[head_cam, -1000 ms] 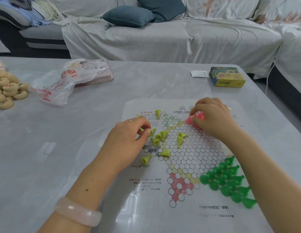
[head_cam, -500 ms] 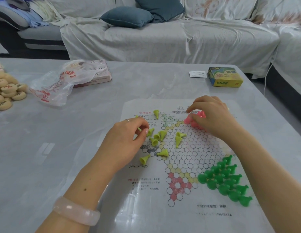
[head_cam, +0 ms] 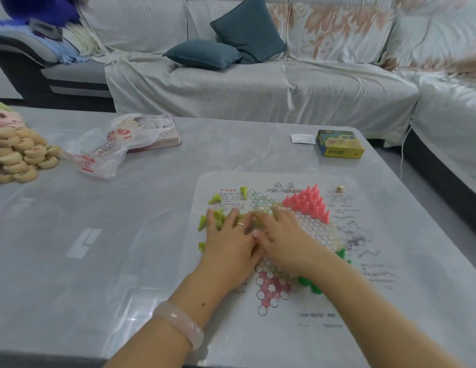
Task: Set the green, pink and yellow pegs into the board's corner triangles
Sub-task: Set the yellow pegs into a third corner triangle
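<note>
Green pegs [head_cam: 310,285] are standing just under the right wrist, pink pegs [head_cam: 308,204] are standing beyond the right hand [head_cam: 282,239]. The yellow step is likely in hand: both hands are lying flat, fingers spread, over scattered yellow pegs [head_cam: 218,220] on the board [head_cam: 337,261], the left hand [head_cam: 230,241] touching several, gripping none visibly. Next: gathering them, standing each upright.

Pink pegs [head_cam: 308,203] stand upright, packed in the board's [head_cam: 319,235] far right triangle. Yellow pegs [head_cam: 217,199] lie scattered at its left edge. Green pegs [head_cam: 310,285] cluster near right, mostly hidden.
</note>
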`<state>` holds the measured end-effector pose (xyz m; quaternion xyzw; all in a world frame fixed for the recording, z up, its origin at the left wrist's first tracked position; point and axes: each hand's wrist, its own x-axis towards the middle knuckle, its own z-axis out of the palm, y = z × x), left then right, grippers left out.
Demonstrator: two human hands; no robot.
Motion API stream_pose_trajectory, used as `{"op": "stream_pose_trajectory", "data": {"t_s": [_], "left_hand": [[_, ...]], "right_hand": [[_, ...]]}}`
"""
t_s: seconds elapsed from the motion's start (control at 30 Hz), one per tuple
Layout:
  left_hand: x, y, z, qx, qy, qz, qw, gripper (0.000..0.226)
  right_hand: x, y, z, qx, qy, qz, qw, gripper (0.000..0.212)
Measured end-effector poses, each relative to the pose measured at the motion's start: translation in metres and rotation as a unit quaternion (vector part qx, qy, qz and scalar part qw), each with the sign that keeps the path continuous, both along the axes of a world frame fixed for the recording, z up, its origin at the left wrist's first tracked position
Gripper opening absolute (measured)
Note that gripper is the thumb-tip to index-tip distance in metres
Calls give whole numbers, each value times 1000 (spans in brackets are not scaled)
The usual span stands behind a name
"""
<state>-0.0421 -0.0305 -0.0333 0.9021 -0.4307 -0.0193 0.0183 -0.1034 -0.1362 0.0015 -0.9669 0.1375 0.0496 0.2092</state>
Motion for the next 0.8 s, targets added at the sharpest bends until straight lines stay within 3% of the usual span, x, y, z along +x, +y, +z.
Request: {"op": "stream_pose_trajectory", "data": {"t_s": [0.1, 0.2, 0.37, 0.53, 0.6, 0.73, 0.8], "left_hand": [[8, 17, -6, -33, 14, 41, 998, 51], [15, 42, -9, -83, -2, 46, 995, 72], [20, 74, -5, -115, 34, 44, 992, 80], [16, 90, 2, -105, 7, 55, 993, 38], [13, 94, 2, -101, -14, 66, 993, 33], [15, 100, 1, -216, 42, 74, 973, 33], [16, 105, 6, -273, 69, 121, 952, 28]], "right_hand": [[12, 20, -20, -10, -11, -57, 998, 48], [24, 34, -28, -24, -54, -83, 995, 48], [23, 62, -35, -31, -103, 15, 994, 48], [15, 80, -37, -6, -173, 29, 984, 46], [11, 82, -36, 0, -176, 37, 984, 45], [3, 80, -35, 12, -190, 64, 980, 42], [-2, 79, -36, 3, -191, 75, 979, 44]]}}
